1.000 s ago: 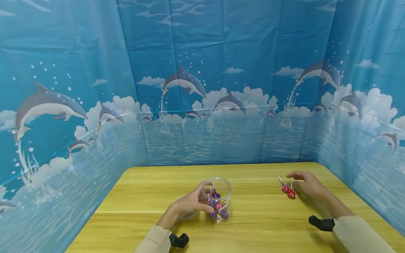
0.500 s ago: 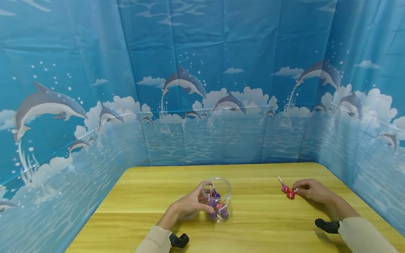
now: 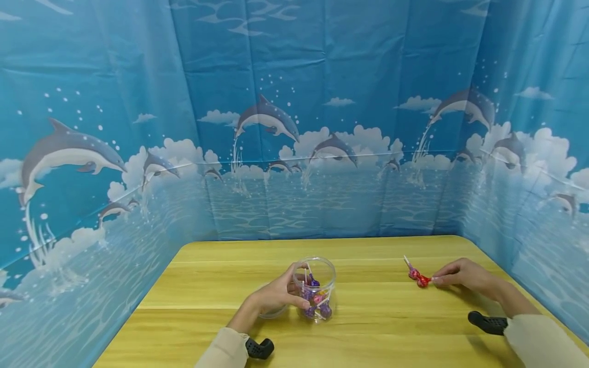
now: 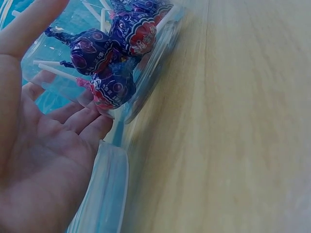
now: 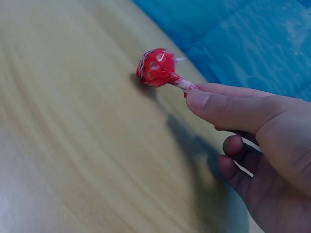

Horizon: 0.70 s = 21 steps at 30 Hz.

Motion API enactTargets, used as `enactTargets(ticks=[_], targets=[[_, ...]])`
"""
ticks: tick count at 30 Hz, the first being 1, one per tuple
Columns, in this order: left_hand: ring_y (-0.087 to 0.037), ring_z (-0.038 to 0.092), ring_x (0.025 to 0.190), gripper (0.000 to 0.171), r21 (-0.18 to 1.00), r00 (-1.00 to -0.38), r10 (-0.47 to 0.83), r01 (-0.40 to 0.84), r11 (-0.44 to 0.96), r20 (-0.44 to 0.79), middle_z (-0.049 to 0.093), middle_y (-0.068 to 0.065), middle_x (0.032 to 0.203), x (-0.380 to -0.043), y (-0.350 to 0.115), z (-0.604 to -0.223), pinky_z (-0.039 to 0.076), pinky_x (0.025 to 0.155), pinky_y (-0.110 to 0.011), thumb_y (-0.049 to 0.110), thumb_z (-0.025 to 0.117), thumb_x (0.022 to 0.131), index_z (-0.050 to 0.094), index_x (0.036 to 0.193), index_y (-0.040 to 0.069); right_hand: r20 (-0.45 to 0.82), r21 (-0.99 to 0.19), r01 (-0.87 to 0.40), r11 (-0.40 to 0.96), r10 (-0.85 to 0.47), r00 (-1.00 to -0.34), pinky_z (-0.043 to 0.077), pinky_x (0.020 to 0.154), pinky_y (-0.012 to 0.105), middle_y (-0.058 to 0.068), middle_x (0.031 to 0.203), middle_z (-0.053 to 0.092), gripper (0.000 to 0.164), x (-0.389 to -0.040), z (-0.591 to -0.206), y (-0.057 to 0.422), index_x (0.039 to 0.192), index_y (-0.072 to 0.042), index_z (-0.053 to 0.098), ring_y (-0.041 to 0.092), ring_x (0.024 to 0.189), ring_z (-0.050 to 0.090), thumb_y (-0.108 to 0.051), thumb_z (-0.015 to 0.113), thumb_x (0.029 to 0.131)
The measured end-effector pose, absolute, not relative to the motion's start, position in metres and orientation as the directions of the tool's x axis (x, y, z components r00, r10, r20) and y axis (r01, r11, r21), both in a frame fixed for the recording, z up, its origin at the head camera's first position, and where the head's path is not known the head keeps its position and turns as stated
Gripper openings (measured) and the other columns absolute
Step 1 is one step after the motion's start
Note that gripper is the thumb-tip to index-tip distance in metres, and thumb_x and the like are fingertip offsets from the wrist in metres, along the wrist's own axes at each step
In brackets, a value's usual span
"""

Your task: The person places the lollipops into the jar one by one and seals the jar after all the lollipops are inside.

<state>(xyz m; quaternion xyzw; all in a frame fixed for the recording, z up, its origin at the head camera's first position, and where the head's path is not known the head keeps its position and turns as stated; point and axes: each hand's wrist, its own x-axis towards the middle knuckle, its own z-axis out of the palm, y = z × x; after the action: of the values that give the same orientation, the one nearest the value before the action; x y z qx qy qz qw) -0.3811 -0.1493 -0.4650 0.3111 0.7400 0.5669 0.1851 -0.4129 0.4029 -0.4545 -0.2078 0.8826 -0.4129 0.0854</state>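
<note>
On the left of the table, my left hand (image 3: 277, 295) curls round the side of a clear plastic jar (image 3: 317, 289), which stands upright without a lid. Several wrapped lollipops, mostly purple (image 4: 114, 87), lie inside it with their white sticks at different angles. My right hand (image 3: 469, 277) pinches the stick of a red lollipop (image 5: 158, 68) between thumb and forefinger, its wrapped head pointing away from the hand. Close behind that head is a pink lollipop (image 3: 413, 273) on the table, stick toward the back; whether the two touch I cannot tell.
A clear round lid (image 3: 272, 313) lies left of the jar, partly hidden under my left hand. The yellow wood-grain table (image 3: 368, 337) meets a blue dolphin-print curtain (image 3: 294, 204) at its back and sides.
My right hand has come down and taken the red lollipop by its stick, which now points right toward that hand. The left hand and jar have stayed in place.
</note>
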Motion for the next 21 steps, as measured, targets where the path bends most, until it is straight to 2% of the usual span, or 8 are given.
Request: enactTargets(ticks=[4,8,12,18,21], targets=[[-0.023,0.055,0.130,0.089,0.951,-0.738,0.671,0.256,0.175,0.076,0.046,-0.007,0.146,-0.381,-0.150,-0.465,0.046,0.105,-0.039,0.017,0.081,0.092,0.024,0.159,0.031,0.026,-0.824,-0.263,0.501,-0.430,-0.902,0.057,0.082,0.034,0.027,0.126,0.065,0.034,-0.412,-0.455,0.412,0.126,0.012,0.067,0.009,0.102,0.066,-0.015,0.061,0.106],[-0.024,0.053,0.131,0.088,0.950,-0.735,0.674,0.255,0.177,0.072,0.045,-0.009,0.148,-0.381,-0.151,-0.463,0.047,0.104,-0.039,0.017,0.080,0.093,0.024,0.159,0.031,0.042,-0.851,-0.259,0.456,-0.433,-0.900,0.057,0.087,0.039,0.032,0.132,0.060,0.037,-0.411,-0.449,0.413,0.130,0.014,0.063,0.010,0.106,0.067,-0.015,0.057,0.108],[-0.024,0.053,0.131,0.087,0.951,-0.736,0.674,0.251,0.180,0.066,0.044,-0.011,0.148,-0.381,-0.152,-0.462,0.047,0.104,-0.039,0.017,0.079,0.093,0.024,0.159,0.030,0.057,-0.813,-0.268,0.517,-0.387,-0.920,0.056,0.092,0.045,0.029,0.134,0.061,0.038,-0.410,-0.437,0.403,0.130,0.008,0.067,0.018,0.112,0.065,-0.022,0.060,0.107],[-0.024,0.054,0.130,0.087,0.951,-0.737,0.673,0.250,0.181,0.065,0.044,-0.012,0.148,-0.380,-0.152,-0.461,0.047,0.104,-0.039,0.017,0.080,0.093,0.024,0.159,0.029,0.073,-0.792,-0.284,0.540,-0.379,-0.923,0.049,0.099,0.058,0.025,0.134,0.063,0.039,-0.414,-0.422,0.379,0.130,0.005,0.069,0.042,0.123,0.059,-0.025,0.064,0.105],[-0.024,0.054,0.130,0.087,0.952,-0.737,0.674,0.246,0.181,0.063,0.044,-0.011,0.148,-0.381,-0.150,-0.462,0.046,0.105,-0.039,0.018,0.081,0.092,0.025,0.158,0.030,0.079,-0.789,-0.286,0.544,-0.372,-0.925,0.046,0.101,0.061,0.022,0.132,0.064,0.038,-0.415,-0.417,0.364,0.127,0.004,0.071,0.045,0.125,0.056,-0.026,0.066,0.104]])
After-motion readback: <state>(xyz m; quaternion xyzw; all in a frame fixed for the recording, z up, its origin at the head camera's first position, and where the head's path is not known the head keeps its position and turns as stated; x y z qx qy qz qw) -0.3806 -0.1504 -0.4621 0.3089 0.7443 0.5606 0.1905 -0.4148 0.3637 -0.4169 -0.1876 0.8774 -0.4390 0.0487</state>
